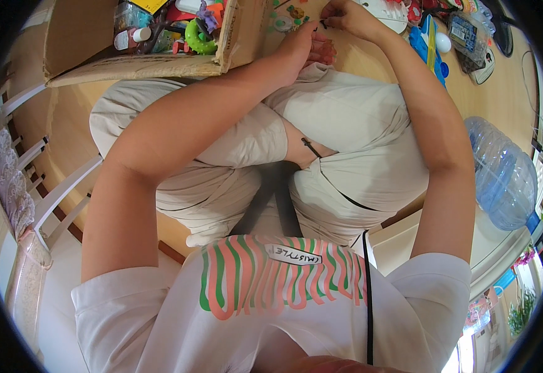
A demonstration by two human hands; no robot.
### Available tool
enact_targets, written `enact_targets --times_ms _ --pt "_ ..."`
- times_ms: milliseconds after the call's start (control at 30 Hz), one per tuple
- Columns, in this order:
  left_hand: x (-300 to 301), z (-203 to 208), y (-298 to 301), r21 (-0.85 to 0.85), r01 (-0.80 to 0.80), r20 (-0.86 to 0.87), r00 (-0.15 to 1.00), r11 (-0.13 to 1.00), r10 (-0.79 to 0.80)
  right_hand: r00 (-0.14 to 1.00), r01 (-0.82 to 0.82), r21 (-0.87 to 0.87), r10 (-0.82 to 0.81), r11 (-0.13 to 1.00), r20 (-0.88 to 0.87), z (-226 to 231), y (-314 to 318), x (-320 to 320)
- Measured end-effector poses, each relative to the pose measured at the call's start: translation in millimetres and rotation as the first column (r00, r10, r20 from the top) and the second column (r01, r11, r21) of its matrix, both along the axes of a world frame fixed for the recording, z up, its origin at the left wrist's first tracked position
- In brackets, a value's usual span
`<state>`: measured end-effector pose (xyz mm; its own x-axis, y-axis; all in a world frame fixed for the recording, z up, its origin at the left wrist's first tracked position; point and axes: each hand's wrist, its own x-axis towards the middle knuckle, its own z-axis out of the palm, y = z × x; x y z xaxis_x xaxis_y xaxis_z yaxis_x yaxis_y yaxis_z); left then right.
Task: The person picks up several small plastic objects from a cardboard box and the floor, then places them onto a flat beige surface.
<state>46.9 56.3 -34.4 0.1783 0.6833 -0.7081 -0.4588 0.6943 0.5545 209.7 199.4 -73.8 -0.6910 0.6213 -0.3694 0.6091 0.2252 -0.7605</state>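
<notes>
My left hand (pixel 305 53) is at the top middle of the head view, just above my crossed legs. Its thumb points up and its fingers are curled, with a glossy reddish patch (pixel 325 51) at them that I cannot identify. Close by on the right, my right hand (pixel 349 20) pinches a small dark piece (pixel 323 24) between thumb and fingers. The tip of my left thumb is near that piece; whether it touches is unclear. Several small green and orange bits (pixel 296 12) lie on the wooden surface (pixel 358 59) beyond my left hand.
An open cardboard box (pixel 141 69) at the upper left is full of toys, among them a green ring (pixel 200 38) and a white-capped bottle (pixel 127 38). Colourful packages, a blue item (pixel 425 50) and a white ball (pixel 443 43) lie upper right. A large clear water bottle (pixel 501 174) stands right.
</notes>
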Motion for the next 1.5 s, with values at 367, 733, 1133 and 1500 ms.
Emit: enact_targets --times_ms 367,733,1133,1500 --pt "-0.1 3.1 -0.2 -0.007 0.002 -0.003 1.000 1.000 -0.002 0.996 -0.078 0.062 0.081 0.995 -0.038 -4.9 4.5 2.7" --pt "-0.5 -3.5 1.4 0.034 0.001 0.035 0.999 0.999 -0.002 0.997 0.058 -0.007 -0.058 0.998 -0.044 4.7 0.7 1.6" --pt "0.9 14.1 6.6 0.262 -0.207 -0.096 0.966 0.943 0.239 0.942 0.125 -0.649 -0.295 0.751 -0.159 77.3 -10.6 -6.5" --pt "6.4 33.3 4.4 0.570 -0.117 -0.200 0.940 0.813 0.275 0.963 0.135 -0.086 -0.151 0.987 -0.224 146.8 -35.1 -10.5"
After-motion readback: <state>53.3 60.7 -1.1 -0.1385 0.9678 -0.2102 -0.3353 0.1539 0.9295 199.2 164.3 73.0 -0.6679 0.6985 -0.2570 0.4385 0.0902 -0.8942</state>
